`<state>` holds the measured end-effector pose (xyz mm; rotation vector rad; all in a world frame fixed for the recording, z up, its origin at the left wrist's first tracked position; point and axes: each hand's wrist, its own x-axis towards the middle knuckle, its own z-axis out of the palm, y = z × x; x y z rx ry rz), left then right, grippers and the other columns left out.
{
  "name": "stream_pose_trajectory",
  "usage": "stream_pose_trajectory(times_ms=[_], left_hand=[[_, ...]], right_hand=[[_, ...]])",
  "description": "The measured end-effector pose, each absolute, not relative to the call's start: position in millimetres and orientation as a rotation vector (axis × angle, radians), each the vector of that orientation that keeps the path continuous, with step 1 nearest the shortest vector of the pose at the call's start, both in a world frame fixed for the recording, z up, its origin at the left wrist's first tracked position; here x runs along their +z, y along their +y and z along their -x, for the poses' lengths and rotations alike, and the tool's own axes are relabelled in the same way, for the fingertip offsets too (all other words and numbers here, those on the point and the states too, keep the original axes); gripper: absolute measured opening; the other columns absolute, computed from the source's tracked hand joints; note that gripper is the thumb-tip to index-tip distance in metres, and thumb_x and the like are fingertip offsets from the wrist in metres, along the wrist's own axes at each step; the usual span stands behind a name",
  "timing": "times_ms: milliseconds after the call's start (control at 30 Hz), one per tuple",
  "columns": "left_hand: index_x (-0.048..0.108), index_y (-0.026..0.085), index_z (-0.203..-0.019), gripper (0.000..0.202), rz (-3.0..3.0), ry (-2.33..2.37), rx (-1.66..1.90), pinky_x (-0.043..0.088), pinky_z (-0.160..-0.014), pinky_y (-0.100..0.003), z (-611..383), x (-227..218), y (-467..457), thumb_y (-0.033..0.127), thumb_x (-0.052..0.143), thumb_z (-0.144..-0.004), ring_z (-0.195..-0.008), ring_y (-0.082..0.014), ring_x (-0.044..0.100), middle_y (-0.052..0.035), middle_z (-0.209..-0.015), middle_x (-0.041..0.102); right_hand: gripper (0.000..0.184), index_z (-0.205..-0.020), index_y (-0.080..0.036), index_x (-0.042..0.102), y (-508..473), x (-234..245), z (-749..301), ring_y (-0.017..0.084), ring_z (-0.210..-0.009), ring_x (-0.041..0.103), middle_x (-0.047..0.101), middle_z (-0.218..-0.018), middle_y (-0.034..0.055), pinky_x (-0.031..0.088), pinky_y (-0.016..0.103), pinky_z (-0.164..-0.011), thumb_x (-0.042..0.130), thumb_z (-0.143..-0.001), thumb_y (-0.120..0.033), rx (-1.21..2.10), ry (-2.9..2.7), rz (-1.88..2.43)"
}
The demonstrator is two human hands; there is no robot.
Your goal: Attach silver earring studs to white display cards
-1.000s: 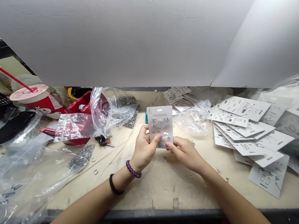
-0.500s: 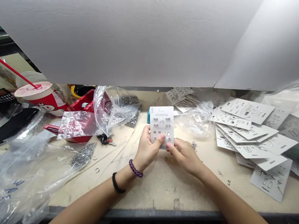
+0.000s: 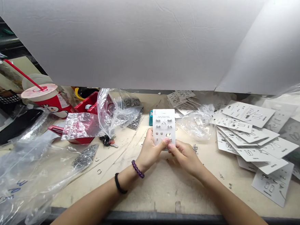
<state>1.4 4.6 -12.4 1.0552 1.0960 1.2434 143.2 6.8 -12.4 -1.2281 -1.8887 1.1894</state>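
A white earring card (image 3: 164,123) with rows of small metal studs is held upright over the middle of the table. My left hand (image 3: 152,147) grips its left side and lower edge, thumb across the front. At the lower right corner, my right hand (image 3: 184,155) pinches the card's edge, thumb and fingers close together; anything small between those fingertips is hidden. Just behind the card, partly covered, is a teal object (image 3: 151,117). Little metal pieces (image 3: 195,149) lie in a small heap beyond my right hand.
Overlapping jewellery cards (image 3: 250,143) are piled at the right. Crumpled clear plastic (image 3: 197,121) lies behind my hands. Leftward are a bag of metal parts (image 3: 85,157), keys (image 3: 108,141), a red holder (image 3: 82,140) and a red cup (image 3: 48,100). A white panel (image 3: 144,40) spans the back.
Both hands keep hold of the earring card in nearly the same place. The whole view has shifted slightly, with things appearing a little farther right and lower.
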Motion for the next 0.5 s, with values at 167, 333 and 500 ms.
stream_pose_trajectory(times_ms=[167,333,500], left_hand=[[0.039,0.016,-0.106,0.043,-1.018,1.019,1.233,0.048,-0.079,-0.035,-1.4,-12.9,4.0,0.031,0.062,-0.074,-0.097,-0.0214,0.057,-0.0107,-0.108,0.057],[0.044,0.015,-0.099,0.038,-0.927,1.042,1.233,0.049,-0.068,-0.027,-2.9,-13.9,2.1,0.029,0.064,-0.07,-0.084,-0.0179,0.06,-0.008,-0.098,0.062],[0.046,0.014,-0.103,0.034,-1.131,1.07,1.128,0.048,-0.075,-0.03,3.5,-3.9,5.8,0.031,0.057,-0.075,-0.09,-0.0188,0.059,-0.0095,-0.103,0.061]], right_hand=[[0.036,-0.065,-0.017,0.046,7.8,-13.1,-144.8,0.011,-0.056,0.044,0.048,-0.06,-0.0002,0.035,0.023,-0.053,0.037,-0.086,-0.045,1.194,-1.808,1.28],[0.034,-0.075,-0.016,0.055,5.4,-11.9,-141.7,0.012,-0.057,0.046,0.051,-0.062,0.001,0.035,0.023,-0.051,0.037,-0.086,-0.043,1.176,-1.893,1.28],[0.037,-0.069,-0.016,0.051,11.3,-6.5,-151.3,0.011,-0.054,0.045,0.05,-0.062,0.0002,0.035,0.023,-0.05,0.041,-0.083,-0.048,1.345,-1.803,1.309]])
